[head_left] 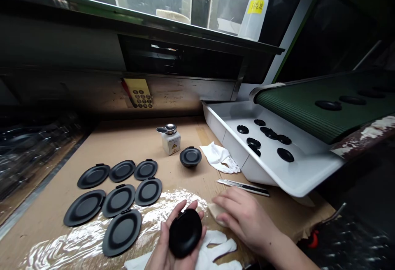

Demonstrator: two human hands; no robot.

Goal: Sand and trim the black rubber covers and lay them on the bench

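Note:
My left hand (166,250) cradles a round matte black dished part (185,233), fingers curled up around its rim. My right hand (243,220) lies to the right, its fingertips over a pale beige pad (217,214), whose underside is hidden. Several flat black discs with small tabs (121,233) lie on the cardboard to the left, the nearest just beyond my left hand. A white cloth glove (212,249) lies under and between my hands. A black cup-shaped part (190,157) stands farther ahead.
A snap-off utility knife (243,188) and a second white glove (219,158) lie ahead of my right hand. A small dispenser bottle (169,138) stands nearby. A white tray (296,177) holds several black parts, below a green conveyor belt (296,109). Crinkled plastic film (61,243) covers the cardboard's front.

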